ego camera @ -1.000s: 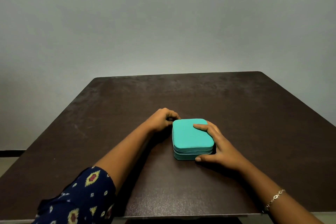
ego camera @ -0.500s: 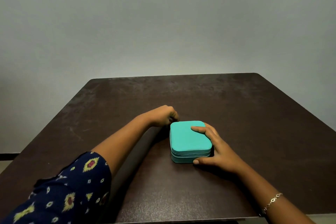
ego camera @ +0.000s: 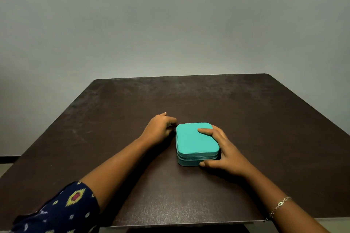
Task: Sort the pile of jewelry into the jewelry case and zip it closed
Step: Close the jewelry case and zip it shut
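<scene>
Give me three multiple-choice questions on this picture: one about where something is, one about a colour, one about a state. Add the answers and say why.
1. Where is the left hand?
A. Flat on the lid
B. At the far left corner of the jewelry case
C. In the person's lap

2. What colour is the jewelry case?
A. Red
B. Black
C. Teal

3. How is the jewelry case right now?
A. Lid closed, with the right hand gripping its right side
B. Lid wide open
C. Tipped up on its edge

Answers:
1 B: the knuckles sit right beside that corner.
2 C: the whole shell is teal.
3 A: the lid lies flat on the base, with the thumb against the front wall and a finger on top.
</scene>
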The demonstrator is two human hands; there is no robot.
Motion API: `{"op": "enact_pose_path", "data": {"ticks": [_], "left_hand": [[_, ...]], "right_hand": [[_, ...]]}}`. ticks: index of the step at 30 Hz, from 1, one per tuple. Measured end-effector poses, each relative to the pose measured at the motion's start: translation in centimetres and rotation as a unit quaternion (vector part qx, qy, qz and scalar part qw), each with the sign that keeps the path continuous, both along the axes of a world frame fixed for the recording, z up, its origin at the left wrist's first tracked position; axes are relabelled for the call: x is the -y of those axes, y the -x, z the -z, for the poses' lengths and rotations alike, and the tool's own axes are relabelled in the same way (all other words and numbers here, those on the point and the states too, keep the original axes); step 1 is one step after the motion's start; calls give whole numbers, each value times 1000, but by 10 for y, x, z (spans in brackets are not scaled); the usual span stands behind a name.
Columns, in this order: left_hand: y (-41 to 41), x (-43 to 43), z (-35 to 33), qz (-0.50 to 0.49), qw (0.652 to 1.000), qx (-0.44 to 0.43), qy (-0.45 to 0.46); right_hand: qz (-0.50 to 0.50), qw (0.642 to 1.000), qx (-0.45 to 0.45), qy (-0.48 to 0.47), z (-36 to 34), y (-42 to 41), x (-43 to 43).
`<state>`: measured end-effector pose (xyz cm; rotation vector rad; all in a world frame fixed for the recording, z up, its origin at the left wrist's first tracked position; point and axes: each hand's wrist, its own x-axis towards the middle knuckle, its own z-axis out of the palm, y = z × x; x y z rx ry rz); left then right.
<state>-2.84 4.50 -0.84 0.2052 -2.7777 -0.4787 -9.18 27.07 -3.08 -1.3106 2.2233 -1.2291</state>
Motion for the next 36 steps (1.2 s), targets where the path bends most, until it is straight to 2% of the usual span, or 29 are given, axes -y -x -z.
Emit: {"op": "enact_pose_path", "data": {"ticks": [9, 15, 26, 36], "left_hand": [[-22, -9, 16, -64, 989, -70, -117], [-48, -20, 20, -104, 973, -70, -195], [-92, -57, 31, -93, 974, -82, -188], [-97, -95, 36, -81, 976, -116, -168]], "right_hand": [[3, 1000, -14, 0, -1, -2, 1], [0, 1000, -15, 5, -1, -2, 1], [3, 1000, -11, 11, -1, -3, 2], [1, 1000, -15, 18, 0, -2, 0]]}}
